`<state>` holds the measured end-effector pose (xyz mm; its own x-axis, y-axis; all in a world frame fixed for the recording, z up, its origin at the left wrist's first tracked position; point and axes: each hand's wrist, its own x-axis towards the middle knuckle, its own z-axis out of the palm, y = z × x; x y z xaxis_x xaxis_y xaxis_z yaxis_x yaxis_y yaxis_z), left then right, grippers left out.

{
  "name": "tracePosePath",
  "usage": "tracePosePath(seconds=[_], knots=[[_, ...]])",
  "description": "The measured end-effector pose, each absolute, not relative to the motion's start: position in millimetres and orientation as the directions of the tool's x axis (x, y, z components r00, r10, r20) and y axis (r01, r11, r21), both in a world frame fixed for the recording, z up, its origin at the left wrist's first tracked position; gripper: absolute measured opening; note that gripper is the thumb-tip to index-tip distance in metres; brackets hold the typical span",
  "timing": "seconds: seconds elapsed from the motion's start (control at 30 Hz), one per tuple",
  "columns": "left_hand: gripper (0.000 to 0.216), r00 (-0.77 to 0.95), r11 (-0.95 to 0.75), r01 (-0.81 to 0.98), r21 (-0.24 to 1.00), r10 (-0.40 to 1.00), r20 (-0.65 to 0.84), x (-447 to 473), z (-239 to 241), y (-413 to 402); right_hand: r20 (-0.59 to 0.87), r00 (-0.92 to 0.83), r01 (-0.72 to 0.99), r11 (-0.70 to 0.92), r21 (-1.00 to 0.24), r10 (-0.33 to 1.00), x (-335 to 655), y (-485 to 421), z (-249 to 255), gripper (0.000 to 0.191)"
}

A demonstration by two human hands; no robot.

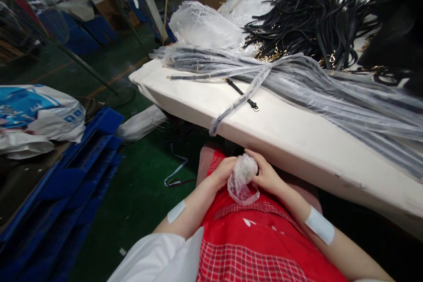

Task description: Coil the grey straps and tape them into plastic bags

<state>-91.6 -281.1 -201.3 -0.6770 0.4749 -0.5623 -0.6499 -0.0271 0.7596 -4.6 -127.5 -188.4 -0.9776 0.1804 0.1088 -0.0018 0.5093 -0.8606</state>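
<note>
Over my lap, a crumpled bundle of clear plastic wrap point(243, 176) sits between my two hands. My left hand point(226, 171) closes on its left side, and my right hand point(266, 176) grips it from the right; several fingertips are hidden behind the plastic. On the white table just beyond lies a short black strap point(243, 94) with a gold buckle. A plastic-sleeved strap point(239, 102) crosses it and hangs over the table's near edge. Behind them stretches a long pile of plastic-sleeved black straps point(317, 83).
Loose black straps with gold clasps point(307, 22) are heaped on the white table point(284, 128). Clear plastic bags point(205, 24) lie at its far left. A blue pallet point(76, 172) with a printed white sack point(42, 112) stands on the green floor at left. A fan stand point(86, 66) rises behind.
</note>
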Motion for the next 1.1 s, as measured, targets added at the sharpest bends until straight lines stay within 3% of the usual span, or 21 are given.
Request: tracePosePath(seconds=[0.07,0.2,0.27,0.37,0.43,0.63,0.8,0.97,1.1], knots=[[0.017,-0.686,0.063,-0.594,0.802,0.480,-0.546,-96.1,-203.0,-281.8,0.077,-0.988,0.006,0.536,-0.844,0.133,-6.1,-130.8,-190.7,0.065],[0.003,-0.762,0.171,-0.454,0.875,0.434,-0.480,-109.9,-199.8,-285.2,-0.002,-0.991,0.086,0.610,-0.788,0.137,-11.9,-128.9,-194.8,0.035],[0.013,-0.788,0.191,-0.390,0.901,0.438,-0.433,-112.6,-192.3,-287.3,-0.040,-0.985,0.140,0.646,-0.750,0.167,-15.2,-125.7,-198.5,0.029],[0.040,-0.774,0.216,-0.308,0.926,0.509,-0.376,-109.6,-179.7,-288.2,-0.081,-0.982,0.178,0.675,-0.716,0.173,-17.6,-123.0,-206.6,0.041],[0.042,-0.745,0.239,-0.285,0.928,0.555,-0.372,-107.3,-176.0,-287.1,-0.099,-0.981,0.187,0.683,-0.706,0.166,-17.4,-122.4,-213.3,0.054],[0.034,-0.703,0.281,-0.378,0.882,0.532,-0.471,-120.2,-193.0,-286.0,-0.135,-0.975,0.219,0.677,-0.702,0.176,-15.8,-111.9,-231.8,0.059],[0.025,-0.717,0.264,-0.458,0.849,0.455,-0.529,-126.9,-204.0,-286.9,-0.183,-0.956,0.290,0.661,-0.692,0.228,-15.2,-98.0,-237.5,0.026],[0.042,-0.731,0.259,-0.446,0.857,0.446,-0.516,-112.7,-217.2,-278.8,-0.214,-0.950,0.312,0.655,-0.688,0.228,-16.2,-96.7,-239.6,0.023],[0.020,-0.741,0.254,-0.511,0.822,0.354,-0.570,-118.5,-241.8,-264.8,-0.210,-0.955,0.295,0.664,-0.687,0.207,-15.9,-96.7,-241.0,0.027]])
